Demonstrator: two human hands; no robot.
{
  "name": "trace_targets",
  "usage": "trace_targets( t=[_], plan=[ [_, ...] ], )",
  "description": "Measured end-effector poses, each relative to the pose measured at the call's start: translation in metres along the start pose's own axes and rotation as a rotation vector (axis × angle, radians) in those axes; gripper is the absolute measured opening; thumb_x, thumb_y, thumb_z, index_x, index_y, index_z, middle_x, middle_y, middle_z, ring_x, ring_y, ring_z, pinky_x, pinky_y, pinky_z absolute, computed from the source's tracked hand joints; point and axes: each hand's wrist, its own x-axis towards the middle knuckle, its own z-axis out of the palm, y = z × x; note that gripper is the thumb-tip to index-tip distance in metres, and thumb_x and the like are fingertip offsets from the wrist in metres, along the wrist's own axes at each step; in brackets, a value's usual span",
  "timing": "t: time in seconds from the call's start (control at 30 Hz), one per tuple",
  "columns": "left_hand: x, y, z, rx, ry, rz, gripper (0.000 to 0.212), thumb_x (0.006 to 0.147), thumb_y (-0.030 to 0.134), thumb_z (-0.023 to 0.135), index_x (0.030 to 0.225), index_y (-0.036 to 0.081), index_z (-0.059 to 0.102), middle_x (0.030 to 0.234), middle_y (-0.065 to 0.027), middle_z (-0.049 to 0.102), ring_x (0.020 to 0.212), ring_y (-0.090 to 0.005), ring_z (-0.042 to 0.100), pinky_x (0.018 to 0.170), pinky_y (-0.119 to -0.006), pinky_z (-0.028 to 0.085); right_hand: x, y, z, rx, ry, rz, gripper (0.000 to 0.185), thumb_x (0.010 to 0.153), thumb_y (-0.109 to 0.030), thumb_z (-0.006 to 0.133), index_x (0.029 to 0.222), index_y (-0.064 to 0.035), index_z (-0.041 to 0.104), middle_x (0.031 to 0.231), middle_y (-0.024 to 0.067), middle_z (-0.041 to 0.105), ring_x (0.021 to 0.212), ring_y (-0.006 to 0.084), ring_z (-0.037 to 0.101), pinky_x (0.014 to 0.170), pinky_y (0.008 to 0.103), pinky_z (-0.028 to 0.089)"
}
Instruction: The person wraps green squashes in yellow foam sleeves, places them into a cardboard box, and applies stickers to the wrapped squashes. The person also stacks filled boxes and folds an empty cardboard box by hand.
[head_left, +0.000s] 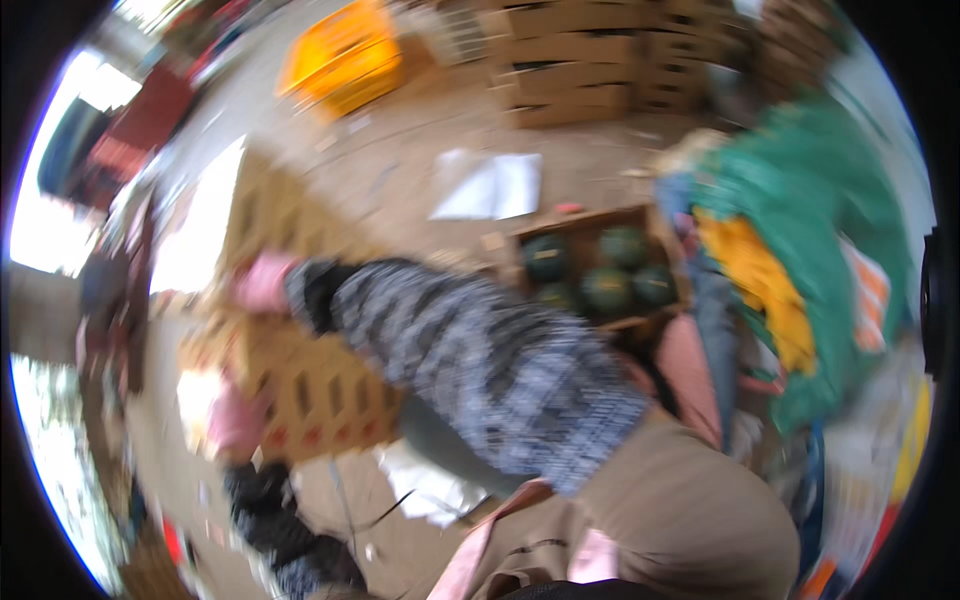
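Observation:
Both of my hands wear pink gloves and are blurred by motion. My right hand reaches across to the left, at the far edge of a stack of cardboard boxes with slot-shaped holes. Lower down, my left hand is against the near corner of the same stack. The hands lie on opposite sides of its top; blur hides whether the fingers grip it. Behind my right hand stands another group of slotted cardboard boxes. An open cardboard box beside my right arm holds several dark green round fruits, perhaps squashes.
Yellow plastic crates stand on the floor at the top. More cardboard boxes are stacked at the back. White sheets lie on the floor. A green plastic sack and yellow cloth are piled at the right.

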Motion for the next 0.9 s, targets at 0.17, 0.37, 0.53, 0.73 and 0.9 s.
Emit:
trace_targets(
  t=[0.17,0.37,0.53,0.73,0.9],
  plan=[
    [0.007,0.000,0.004,0.043,0.091,0.009,0.079,0.079,0.043,0.067,0.139,0.006,0.029,0.117,-0.0254,0.057,0.090,-0.0405,0.063,0.075,-0.047,0.050,-0.136,0.065,-0.078,0.633,-0.062,0.368,0.049,0.089,-0.045,0.054,0.108,0.0005,0.060,0.107,0.0165,0.065,0.098,0.0272,0.063,0.083,0.0378,0.051],
    [0.016,0.023,0.019,-0.008,0.235,0.267,0.076,0.081,0.041,0.065,0.139,0.005,0.031,0.120,-0.0251,0.055,0.097,-0.0394,0.059,0.081,-0.045,0.046,-0.449,0.132,-0.179,0.358,1.034,0.416,0.053,0.088,-0.013,0.060,0.136,-0.0018,0.040,0.102,0.0047,0.059,0.092,0.0112,0.057,0.081,0.0255,0.048],
    [0.001,0.081,0.027,-0.039,0.190,0.546,0.073,0.083,0.039,0.063,0.140,0.005,0.032,0.123,-0.0247,0.053,0.103,-0.0385,0.056,0.087,-0.044,0.043,-0.724,0.048,-0.218,-0.266,1.495,0.620,0.054,0.090,-0.009,0.056,0.139,-0.0015,0.037,0.111,0.0066,0.058,0.095,0.0116,0.056,0.085,0.0246,0.047],
    [-0.013,0.168,0.053,-0.039,0.048,0.910,0.070,0.085,0.037,0.062,0.140,0.005,0.034,0.126,-0.0243,0.051,0.110,-0.0375,0.052,0.093,-0.042,0.039,-0.862,-0.059,-0.169,-0.559,1.962,0.887,0.053,0.086,-0.002,0.058,0.137,-0.0077,0.043,0.107,0.0066,0.058,0.098,0.0139,0.054,0.090,0.0280,0.044],
    [-0.026,0.252,0.060,0.013,-0.033,1.189,0.067,0.087,0.035,0.060,0.141,0.004,0.035,0.129,-0.0240,0.050,0.116,-0.0366,0.048,0.099,-0.041,0.036,-0.917,-0.116,-0.114,-0.901,2.211,0.975,0.057,0.085,-0.001,0.057,0.139,-0.0083,0.041,0.108,0.0096,0.057,0.095,0.0173,0.054,0.087,0.0304,0.046]
  ],
)
